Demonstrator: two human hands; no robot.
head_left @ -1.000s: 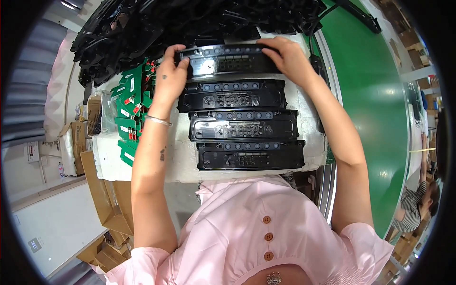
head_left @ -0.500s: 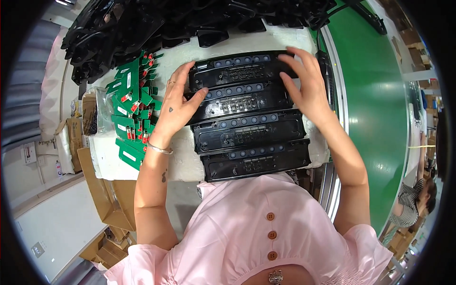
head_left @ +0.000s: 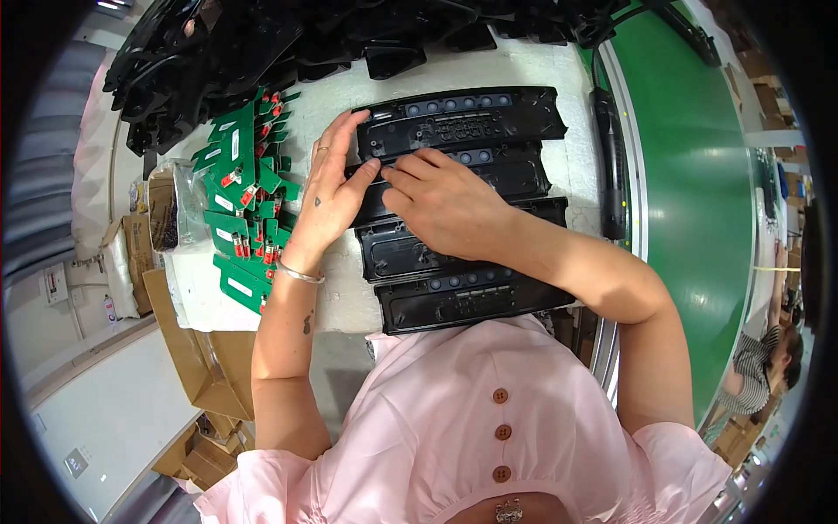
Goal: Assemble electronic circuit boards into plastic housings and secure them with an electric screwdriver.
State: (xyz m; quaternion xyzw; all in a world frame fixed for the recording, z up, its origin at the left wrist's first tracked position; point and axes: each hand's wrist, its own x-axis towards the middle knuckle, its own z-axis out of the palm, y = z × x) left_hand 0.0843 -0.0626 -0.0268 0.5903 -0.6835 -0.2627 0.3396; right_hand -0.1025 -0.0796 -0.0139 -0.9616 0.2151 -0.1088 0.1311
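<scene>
— Pressing down, our left hand (head_left: 332,196) and right hand (head_left: 441,205) lay flat on the second black panel (head_left: 515,170) from the top?

— Yes; neither gripped it, green boards (head_left: 240,210) alongside.

This is looking like a factory assembly line. A green conveyor belt (head_left: 690,175) is running along the right edge of the desk (head_left: 559,65), whose top is lying under a white padded cover. Identical black plastic panels (head_left: 463,122) are lying in a row on it, more black parts (head_left: 262,39) are piling up along its far edge, and green circuit boards (head_left: 240,210) are stacking at its left edge. Cardboard boxes (head_left: 196,349) are sitting below the near left corner.
</scene>
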